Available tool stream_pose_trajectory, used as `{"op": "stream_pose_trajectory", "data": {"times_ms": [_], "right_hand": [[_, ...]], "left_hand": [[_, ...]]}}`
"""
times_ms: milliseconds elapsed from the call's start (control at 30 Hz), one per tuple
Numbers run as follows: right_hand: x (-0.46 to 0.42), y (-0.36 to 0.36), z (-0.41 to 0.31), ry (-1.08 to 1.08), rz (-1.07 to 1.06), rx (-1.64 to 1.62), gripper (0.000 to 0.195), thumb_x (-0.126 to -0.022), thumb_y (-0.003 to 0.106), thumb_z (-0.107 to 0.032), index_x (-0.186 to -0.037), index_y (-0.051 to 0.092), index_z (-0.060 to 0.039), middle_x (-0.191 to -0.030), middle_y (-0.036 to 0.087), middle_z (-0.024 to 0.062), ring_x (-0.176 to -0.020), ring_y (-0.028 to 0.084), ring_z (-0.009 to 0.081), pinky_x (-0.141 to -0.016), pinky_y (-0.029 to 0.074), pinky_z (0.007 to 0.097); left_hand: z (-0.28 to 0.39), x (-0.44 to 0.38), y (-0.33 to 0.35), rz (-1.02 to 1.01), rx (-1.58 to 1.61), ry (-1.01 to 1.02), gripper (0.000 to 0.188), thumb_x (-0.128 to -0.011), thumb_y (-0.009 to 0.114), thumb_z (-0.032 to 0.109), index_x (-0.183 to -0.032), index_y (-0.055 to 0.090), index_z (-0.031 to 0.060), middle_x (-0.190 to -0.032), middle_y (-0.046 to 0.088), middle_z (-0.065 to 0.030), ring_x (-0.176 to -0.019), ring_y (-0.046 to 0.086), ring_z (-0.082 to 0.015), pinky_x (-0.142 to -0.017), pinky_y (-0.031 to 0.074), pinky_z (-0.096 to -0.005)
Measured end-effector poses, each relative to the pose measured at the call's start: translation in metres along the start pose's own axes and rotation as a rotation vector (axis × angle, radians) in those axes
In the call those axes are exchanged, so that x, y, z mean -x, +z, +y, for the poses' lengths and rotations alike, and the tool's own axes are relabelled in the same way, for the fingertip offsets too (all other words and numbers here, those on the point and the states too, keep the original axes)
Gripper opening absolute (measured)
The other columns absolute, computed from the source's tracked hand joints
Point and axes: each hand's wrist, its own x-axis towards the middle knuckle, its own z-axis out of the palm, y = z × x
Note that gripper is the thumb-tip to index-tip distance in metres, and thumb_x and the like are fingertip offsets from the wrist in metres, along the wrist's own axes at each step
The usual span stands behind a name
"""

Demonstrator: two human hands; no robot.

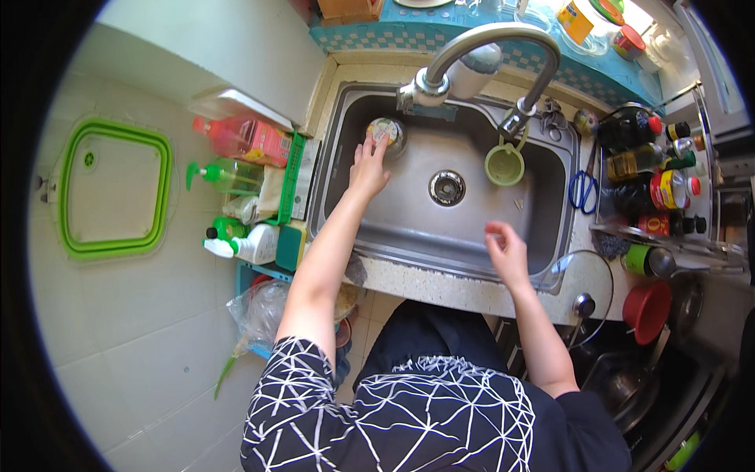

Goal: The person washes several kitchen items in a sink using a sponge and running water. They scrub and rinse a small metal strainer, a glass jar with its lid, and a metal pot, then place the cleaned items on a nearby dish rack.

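Note:
In the back left corner of the stainless steel sink [401, 218] stands a glass jar [396, 147] with a printed lid [383, 131]. My left hand [369, 171] reaches to it, fingers spread, the fingertips at the lid's near edge. Whether they press on it is hard to tell. Above the sink's front right part hangs my right hand [508, 252], loosely curled, with nothing visible in it. Between the hands and the back wall lies the drain [447, 187]. A pale green strainer cup [504, 165] hangs beneath the faucet's spout.
A curved metal faucet [501, 32] arches over the sink's back. Cleaning bottles [259, 242] and a green basket [292, 177] line the left side. To the right are blue-handled scissors [583, 192], a rack of sauce bottles [649, 171] and a glass pot lid [581, 277] overhanging the counter edge.

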Motion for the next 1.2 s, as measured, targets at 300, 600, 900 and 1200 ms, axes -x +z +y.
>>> {"op": "stream_pose_trajectory", "data": {"times_ms": [300, 600, 900, 1200], "right_hand": [[-0.009, 0.047, 0.006, -0.122, -0.224, 0.123, 0.027, -0.083, 0.067, -0.010, -0.109, 0.064, -0.0062, -0.101, 0.068, 0.0113, -0.088, 0.067, 0.0250, -0.077, 0.054, 0.0363], [0.030, 0.232, -0.063, -1.127, -0.597, 0.317, 0.041, -0.079, 0.056, -0.016, -0.120, 0.059, -0.0113, -0.126, 0.056, 0.0072, -0.116, 0.051, 0.0267, -0.101, 0.040, 0.0421], [0.050, 0.214, -0.048, -0.565, -0.476, 0.125, 0.029, -0.078, 0.055, -0.008, -0.106, 0.061, -0.0033, -0.092, 0.057, 0.0097, -0.082, 0.054, 0.0236, -0.069, 0.049, 0.0345], [0.069, 0.070, -0.034, 0.604, -0.189, -1.620, 0.052, -0.098, 0.033, -0.037, -0.134, 0.048, -0.0036, -0.133, 0.054, 0.0138, -0.122, 0.054, 0.0289, -0.105, 0.043, 0.0464]], "left_hand": [[-0.032, -0.106, 0.045, -0.239, -0.090, 0.014, 0.095, -0.068, 0.083, 0.016, -0.146, 0.033, 0.0404, -0.157, 0.017, -0.0155, -0.124, 0.046, -0.0445, -0.100, 0.047, -0.0457], [-0.043, -0.104, 0.031, -0.182, -0.072, 0.018, 0.101, -0.068, 0.083, 0.031, -0.151, 0.025, 0.0315, -0.155, 0.022, -0.0230, -0.137, 0.034, -0.0433, -0.106, 0.040, -0.0508], [-0.017, -0.113, 0.026, -0.132, -0.075, -0.103, 0.082, -0.055, 0.083, 0.026, -0.129, 0.050, 0.0155, -0.122, 0.044, -0.0214, -0.115, 0.047, -0.0386, -0.091, 0.051, -0.0456], [-0.035, -0.136, -0.049, -0.632, 0.760, -0.621, 0.039, -0.061, 0.081, 0.036, -0.086, 0.064, 0.0119, -0.079, 0.060, -0.0032, -0.071, 0.060, -0.0147, -0.063, 0.054, -0.0313]]}}
